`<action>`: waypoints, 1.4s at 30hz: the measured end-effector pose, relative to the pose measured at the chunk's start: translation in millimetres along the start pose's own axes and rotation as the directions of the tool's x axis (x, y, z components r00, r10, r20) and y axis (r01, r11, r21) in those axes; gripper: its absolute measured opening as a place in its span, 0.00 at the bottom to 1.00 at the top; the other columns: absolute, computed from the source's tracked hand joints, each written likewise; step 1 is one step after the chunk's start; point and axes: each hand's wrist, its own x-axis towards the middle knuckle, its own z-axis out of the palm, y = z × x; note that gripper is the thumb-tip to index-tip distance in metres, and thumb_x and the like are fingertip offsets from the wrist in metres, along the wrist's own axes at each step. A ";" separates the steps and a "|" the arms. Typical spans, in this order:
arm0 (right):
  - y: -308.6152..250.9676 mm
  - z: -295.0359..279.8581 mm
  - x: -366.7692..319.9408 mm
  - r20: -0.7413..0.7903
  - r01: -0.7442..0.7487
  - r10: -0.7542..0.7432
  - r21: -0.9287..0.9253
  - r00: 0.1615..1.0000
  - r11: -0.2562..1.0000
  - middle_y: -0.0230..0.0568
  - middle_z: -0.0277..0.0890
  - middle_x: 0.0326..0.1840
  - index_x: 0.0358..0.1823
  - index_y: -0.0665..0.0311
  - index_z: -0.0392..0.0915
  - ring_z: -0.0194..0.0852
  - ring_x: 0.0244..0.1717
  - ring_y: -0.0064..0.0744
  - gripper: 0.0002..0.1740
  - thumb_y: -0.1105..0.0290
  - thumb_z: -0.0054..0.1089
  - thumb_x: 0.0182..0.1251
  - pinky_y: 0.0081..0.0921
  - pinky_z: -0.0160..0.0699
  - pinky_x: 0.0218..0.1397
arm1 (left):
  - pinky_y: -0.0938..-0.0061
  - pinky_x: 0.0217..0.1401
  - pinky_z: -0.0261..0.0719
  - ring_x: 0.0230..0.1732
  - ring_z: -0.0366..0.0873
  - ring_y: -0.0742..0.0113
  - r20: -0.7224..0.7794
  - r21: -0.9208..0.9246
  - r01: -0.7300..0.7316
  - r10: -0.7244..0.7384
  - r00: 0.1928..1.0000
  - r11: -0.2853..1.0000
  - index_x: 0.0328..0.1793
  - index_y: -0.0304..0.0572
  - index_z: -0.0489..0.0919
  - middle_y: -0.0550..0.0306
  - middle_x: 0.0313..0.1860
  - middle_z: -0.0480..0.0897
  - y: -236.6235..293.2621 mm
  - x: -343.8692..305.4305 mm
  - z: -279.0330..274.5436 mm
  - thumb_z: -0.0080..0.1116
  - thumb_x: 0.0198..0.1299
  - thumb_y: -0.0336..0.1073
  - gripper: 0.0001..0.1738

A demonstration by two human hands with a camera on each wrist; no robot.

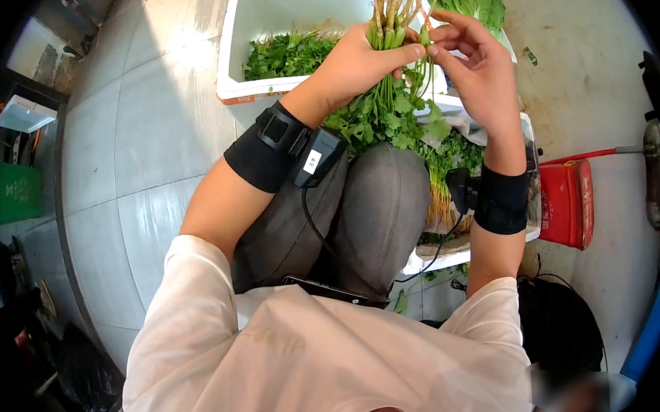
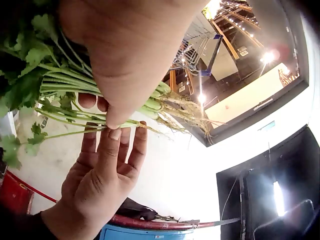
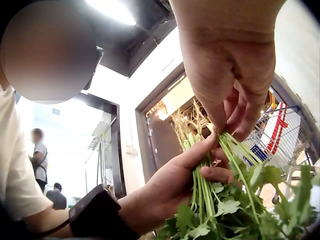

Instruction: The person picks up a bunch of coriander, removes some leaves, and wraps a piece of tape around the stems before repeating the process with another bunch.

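Observation:
My left hand [image 1: 353,67] grips a bunch of coriander [image 1: 389,115] by its stems, roots [image 1: 391,2] up and leaves hanging over the knees. Beside the bunch, my right hand [image 1: 482,72] pinches a thin coriander stalk near its root end, thumb against the fingers. The right wrist view shows the right hand [image 3: 232,70] coming from above and the left thumb meeting its fingertips at the stalk. In the left wrist view the bunch's roots [image 2: 185,112] point right, and the pinched stalk [image 2: 75,132] runs alongside the other stems.
A white foam box [image 1: 231,50] with more coriander [image 1: 283,56] stands ahead. At the right, another foam box [image 1: 443,259] holds coriander with its roots showing. Broad leafy greens [image 1: 476,2] lie at the top right. A red bucket [image 1: 564,205] stands by the wall.

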 end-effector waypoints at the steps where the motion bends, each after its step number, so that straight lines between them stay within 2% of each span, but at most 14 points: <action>1: 1.9 -0.4 0.6 0.018 0.012 -0.012 0.017 1.000 1.000 0.35 0.82 0.49 0.67 0.64 0.78 0.80 0.49 0.22 0.25 0.83 0.65 0.68 0.23 0.85 0.53 | 0.77 0.38 0.77 0.35 0.78 0.76 -0.003 -0.016 0.005 -0.005 1.000 1.000 0.52 0.36 0.84 0.64 0.37 0.83 2.4 -1.3 0.8 0.68 0.69 0.39 0.14; 6: 0.2 3.2 4.8 0.017 0.049 -0.049 0.027 0.999 0.998 0.35 0.80 0.52 0.63 0.64 0.79 0.80 0.50 0.22 0.22 0.82 0.63 0.69 0.23 0.85 0.53 | 0.76 0.41 0.76 0.35 0.77 0.75 0.006 -0.008 0.013 -0.013 1.000 1.000 0.52 0.35 0.83 0.63 0.36 0.81 9.8 1.0 -2.1 0.65 0.71 0.38 0.13; 10: -6.9 6.9 1.6 -0.043 0.071 -0.071 0.003 0.997 0.997 0.34 0.78 0.53 0.54 0.66 0.80 0.82 0.50 0.26 0.13 0.82 0.63 0.69 0.25 0.86 0.54 | 0.75 0.42 0.76 0.36 0.77 0.74 0.011 -0.063 0.036 -0.035 0.999 0.997 0.52 0.35 0.83 0.63 0.36 0.81 7.9 1.6 -1.1 0.64 0.71 0.39 0.13; 12: -9.0 5.2 1.5 0.020 0.170 -0.169 -0.166 0.985 0.971 0.37 0.78 0.52 0.50 0.67 0.82 0.82 0.50 0.27 0.11 0.83 0.63 0.67 0.25 0.86 0.54 | 0.75 0.42 0.76 0.37 0.77 0.74 -0.031 -0.192 0.047 -0.054 0.998 0.980 0.53 0.36 0.81 0.62 0.38 0.80 6.5 2.5 -1.8 0.63 0.71 0.37 0.13; 13: -12.5 6.4 -0.4 0.021 0.155 -0.154 -0.205 0.988 0.966 0.38 0.79 0.53 0.47 0.67 0.82 0.85 0.50 0.29 0.10 0.83 0.64 0.66 0.26 0.87 0.54 | 0.75 0.42 0.76 0.37 0.77 0.74 -0.026 -0.190 0.041 -0.047 0.999 0.981 0.53 0.36 0.81 0.62 0.38 0.80 6.4 2.5 -2.7 0.63 0.71 0.37 0.13; 16: -9.6 9.5 -1.7 0.020 0.141 -0.140 -0.140 0.990 0.980 0.39 0.79 0.54 0.47 0.68 0.82 0.87 0.47 0.30 0.10 0.83 0.64 0.65 0.28 0.89 0.52 | 0.74 0.42 0.76 0.37 0.76 0.73 -0.032 -0.281 0.045 -0.056 0.998 0.959 0.53 0.37 0.80 0.62 0.39 0.80 9.3 4.4 -5.8 0.62 0.72 0.35 0.11; 20: -7.0 10.4 -1.6 -0.029 0.137 -0.147 -0.221 0.989 0.965 0.41 0.81 0.52 0.47 0.69 0.82 0.89 0.43 0.32 0.10 0.83 0.62 0.65 0.27 0.89 0.49 | 0.75 0.41 0.76 0.37 0.75 0.73 -0.064 -0.300 0.028 -0.049 0.997 0.954 0.53 0.39 0.78 0.63 0.39 0.79 11.8 5.2 -5.1 0.60 0.72 0.34 0.09; 22: -11.2 16.0 0.8 -0.066 0.127 -0.148 -0.259 0.987 0.957 0.41 0.81 0.51 0.46 0.69 0.83 0.89 0.43 0.33 0.10 0.83 0.62 0.64 0.27 0.89 0.48 | 0.76 0.40 0.76 0.37 0.74 0.73 -0.058 -0.290 0.027 -0.045 0.997 0.957 0.54 0.40 0.78 0.63 0.40 0.79 13.2 4.7 -8.5 0.60 0.72 0.33 0.09; 24: -11.7 17.2 1.4 -0.101 0.122 -0.158 -0.299 0.982 0.947 0.41 0.81 0.51 0.45 0.69 0.83 0.88 0.42 0.33 0.09 0.83 0.62 0.64 0.27 0.88 0.47 | 0.74 0.41 0.75 0.36 0.77 0.73 -0.097 -0.341 0.015 -0.051 0.994 0.940 0.50 0.35 0.81 0.62 0.41 0.82 13.6 5.2 -8.3 0.62 0.69 0.32 0.09; 27: -16.6 29.1 9.0 -0.110 0.142 -0.196 -0.371 0.975 0.918 0.42 0.82 0.49 0.44 0.68 0.84 0.87 0.44 0.38 0.08 0.80 0.65 0.63 0.30 0.86 0.47 | 0.75 0.40 0.76 0.36 0.77 0.73 -0.113 -0.376 0.028 -0.076 0.991 0.926 0.49 0.36 0.80 0.62 0.41 0.81 17.7 3.6 -19.3 0.62 0.69 0.31 0.07; 29: -22.9 36.4 13.3 -0.084 0.162 -0.220 -0.437 0.972 0.885 0.42 0.82 0.49 0.43 0.67 0.86 0.85 0.46 0.43 0.08 0.78 0.68 0.62 0.33 0.84 0.50 | 0.74 0.40 0.76 0.36 0.76 0.73 -0.129 -0.420 0.053 -0.117 0.985 0.906 0.48 0.37 0.79 0.62 0.40 0.80 17.5 2.7 -28.5 0.61 0.70 0.31 0.06; 33: -25.3 42.1 21.0 -0.063 0.182 -0.238 -0.468 0.969 0.865 0.42 0.82 0.49 0.44 0.66 0.86 0.84 0.48 0.46 0.10 0.76 0.71 0.60 0.36 0.82 0.52 | 0.74 0.40 0.78 0.37 0.76 0.73 -0.143 -0.494 0.072 -0.163 0.976 0.867 0.51 0.36 0.77 0.60 0.42 0.80 25.2 0.4 -31.6 0.60 0.71 0.31 0.07; 35: -28.1 47.4 27.2 0.014 0.305 -0.354 -0.541 0.935 0.784 0.41 0.81 0.49 0.44 0.65 0.86 0.84 0.47 0.44 0.12 0.77 0.72 0.58 0.35 0.82 0.51 | 0.75 0.41 0.78 0.38 0.76 0.73 -0.139 -0.463 0.073 -0.154 0.978 0.883 0.53 0.38 0.76 0.60 0.42 0.80 29.0 -2.6 -39.0 0.58 0.73 0.32 0.08; 42: -39.7 56.3 31.6 0.038 0.318 -0.352 -0.528 0.935 0.787 0.40 0.79 0.49 0.47 0.64 0.85 0.83 0.45 0.40 0.16 0.81 0.73 0.55 0.32 0.84 0.49 | 0.76 0.43 0.79 0.39 0.76 0.73 -0.122 -0.323 0.104 -0.151 0.981 0.941 0.56 0.38 0.76 0.60 0.43 0.80 31.5 -9.2 -48.8 0.58 0.73 0.31 0.09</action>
